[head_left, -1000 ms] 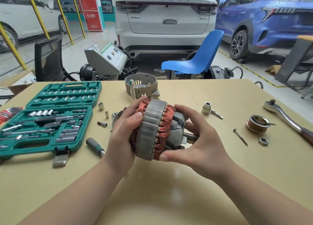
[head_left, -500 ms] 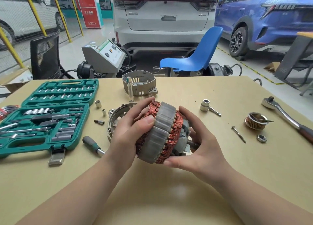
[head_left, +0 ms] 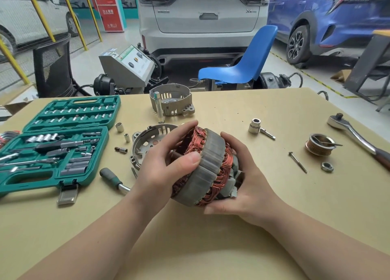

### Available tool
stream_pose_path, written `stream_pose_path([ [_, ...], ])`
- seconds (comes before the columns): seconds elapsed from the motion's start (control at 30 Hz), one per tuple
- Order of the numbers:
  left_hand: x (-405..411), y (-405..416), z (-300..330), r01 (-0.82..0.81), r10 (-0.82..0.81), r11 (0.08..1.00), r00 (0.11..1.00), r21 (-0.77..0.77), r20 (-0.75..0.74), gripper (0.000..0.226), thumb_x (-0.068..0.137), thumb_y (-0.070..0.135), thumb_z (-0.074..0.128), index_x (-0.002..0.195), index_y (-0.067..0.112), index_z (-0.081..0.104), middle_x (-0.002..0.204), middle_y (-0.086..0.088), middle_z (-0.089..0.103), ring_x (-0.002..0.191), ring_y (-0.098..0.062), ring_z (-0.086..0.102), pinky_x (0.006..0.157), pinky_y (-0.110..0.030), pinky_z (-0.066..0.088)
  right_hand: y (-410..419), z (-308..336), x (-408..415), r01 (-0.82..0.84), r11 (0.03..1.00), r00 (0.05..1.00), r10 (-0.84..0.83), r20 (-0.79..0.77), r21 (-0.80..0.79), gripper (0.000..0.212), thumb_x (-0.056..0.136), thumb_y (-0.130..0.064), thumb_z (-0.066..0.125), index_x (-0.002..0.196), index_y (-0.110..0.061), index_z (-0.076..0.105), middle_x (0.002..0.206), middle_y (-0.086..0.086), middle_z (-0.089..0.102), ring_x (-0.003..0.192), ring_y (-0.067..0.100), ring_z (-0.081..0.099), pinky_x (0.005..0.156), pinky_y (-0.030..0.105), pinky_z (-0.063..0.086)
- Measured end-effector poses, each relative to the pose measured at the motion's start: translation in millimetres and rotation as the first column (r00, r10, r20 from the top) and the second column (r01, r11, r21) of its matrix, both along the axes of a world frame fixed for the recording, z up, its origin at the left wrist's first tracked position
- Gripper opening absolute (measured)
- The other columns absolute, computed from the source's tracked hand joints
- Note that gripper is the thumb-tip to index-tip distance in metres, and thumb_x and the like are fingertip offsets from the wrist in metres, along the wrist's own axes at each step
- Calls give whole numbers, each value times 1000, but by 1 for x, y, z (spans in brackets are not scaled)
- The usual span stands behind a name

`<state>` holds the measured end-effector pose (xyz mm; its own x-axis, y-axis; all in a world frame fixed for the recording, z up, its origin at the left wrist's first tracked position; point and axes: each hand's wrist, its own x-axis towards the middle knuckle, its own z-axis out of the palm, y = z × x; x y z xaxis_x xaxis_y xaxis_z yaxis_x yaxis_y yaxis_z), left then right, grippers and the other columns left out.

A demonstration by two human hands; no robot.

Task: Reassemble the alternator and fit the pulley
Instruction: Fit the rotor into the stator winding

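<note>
Both my hands hold the alternator stator, a grey laminated ring with copper windings, tilted above the table. My left hand grips its left side, thumb on the ring. My right hand cups its right side, where grey rotor parts show. Behind my left hand a round aluminium end cover lies flat. A second housing half stands further back. The grooved pulley sits at the right, with a nut and a long bolt near it.
An open green socket set fills the left of the table. A screwdriver handle, loose sockets and a socket with bit lie around. A ratchet wrench lies at the far right. Cars and a blue chair stand beyond.
The stator has tilted so its top leans further right, and both hands have shifted with it. The end cover behind my left hand now shows more.
</note>
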<state>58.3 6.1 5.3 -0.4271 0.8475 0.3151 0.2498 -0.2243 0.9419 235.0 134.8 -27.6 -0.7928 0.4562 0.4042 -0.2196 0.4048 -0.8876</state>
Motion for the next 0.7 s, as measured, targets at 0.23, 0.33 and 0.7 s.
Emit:
stream_pose_path([
  [0.23, -1, -1, -4, -16, 11, 999, 990, -36, -140, 82, 79, 73, 76, 151, 40, 58, 143, 3, 69, 129, -29, 68, 104, -65, 54, 4, -6, 0, -38, 999, 999, 38, 15, 12, 133, 58, -12, 103, 162, -31, 23, 150, -8, 56, 135, 20, 60, 107, 28, 50],
  [0.33, -2, -1, -5, -16, 10, 999, 985, -35, -174, 85, 78, 80, 74, 152, 42, 57, 143, 3, 69, 123, -30, 70, 100, -68, 55, 2, -8, -1, -31, 1000, 999, 31, 14, 6, 133, 57, -26, 103, 162, -40, 24, 151, -6, 55, 136, 21, 59, 106, 27, 51],
  [0.7, 0, -4, -2, -87, 77, 996, 931, -10, -356, 74, 81, 65, 68, 150, 43, 57, 141, 16, 67, 133, -14, 63, 107, -51, 53, 5, -11, 0, -99, 995, 993, 100, 64, -14, 133, 62, -12, 100, 161, -46, 19, 153, -11, 53, 136, 18, 60, 102, 26, 54],
])
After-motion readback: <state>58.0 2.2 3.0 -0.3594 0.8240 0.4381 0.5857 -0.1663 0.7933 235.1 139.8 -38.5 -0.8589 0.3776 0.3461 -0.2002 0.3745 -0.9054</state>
